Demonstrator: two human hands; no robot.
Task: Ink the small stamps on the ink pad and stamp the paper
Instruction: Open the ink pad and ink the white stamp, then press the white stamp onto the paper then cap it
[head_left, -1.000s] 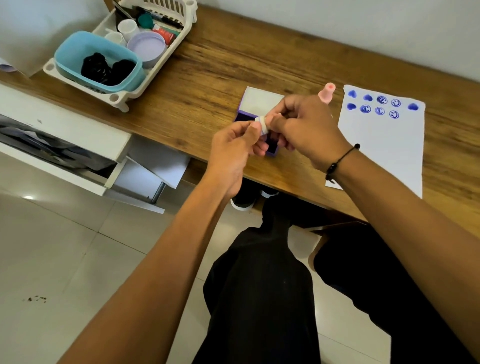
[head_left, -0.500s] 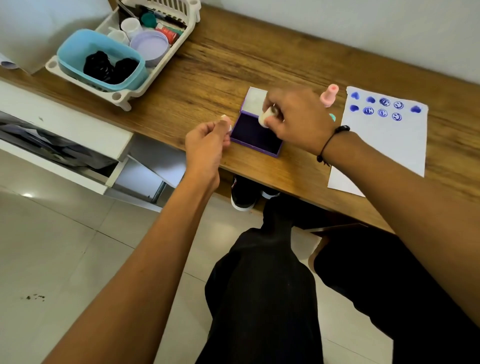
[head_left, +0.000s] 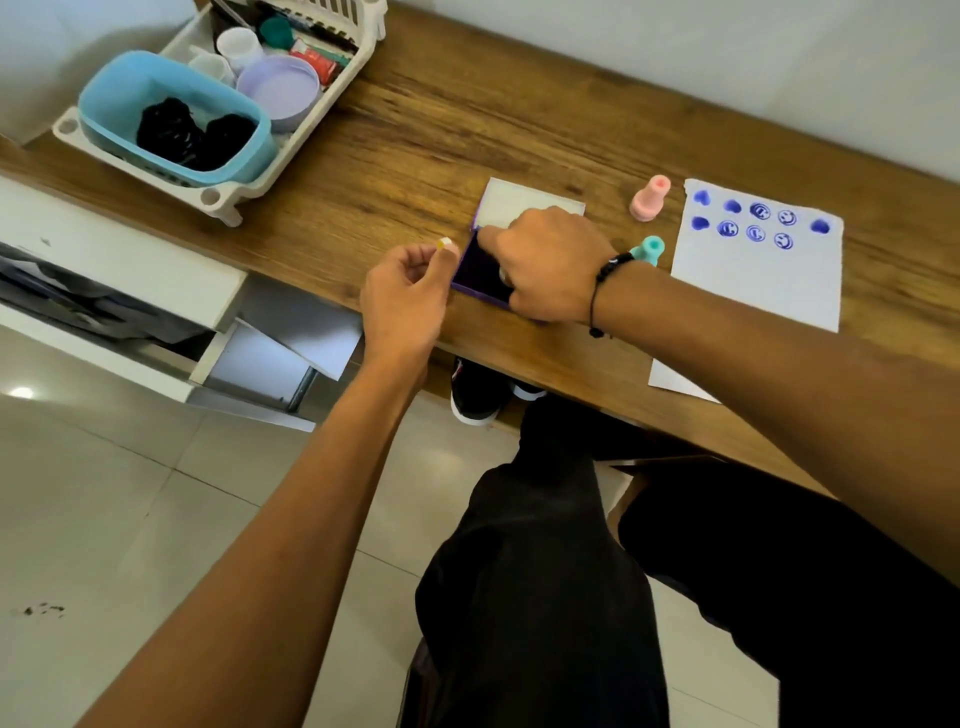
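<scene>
A purple ink pad (head_left: 478, 270) lies open near the desk's front edge, its white lid (head_left: 524, 203) folded back. My right hand (head_left: 545, 260) covers the pad and presses a small stamp (head_left: 503, 275) down onto it; only a sliver of the stamp shows. My left hand (head_left: 405, 296), just left of the pad, pinches a small white stamp cap (head_left: 445, 242) between thumb and forefinger. A pink stamp (head_left: 650, 197) and a teal stamp (head_left: 649, 249) stand between pad and paper. The white paper (head_left: 753, 291) on the right carries two rows of blue prints.
A white rack (head_left: 223, 200) at the back left holds a blue tub (head_left: 104, 104), a lilac lid and small cups. An open white drawer (head_left: 156, 280) juts out below the wooden desk (head_left: 415, 130) on the left. My legs are under the desk edge.
The hands pulled the cap off the stamp and separated. The right hand lowered the stamp onto the ink pad; the left hand drew back left with the cap.
</scene>
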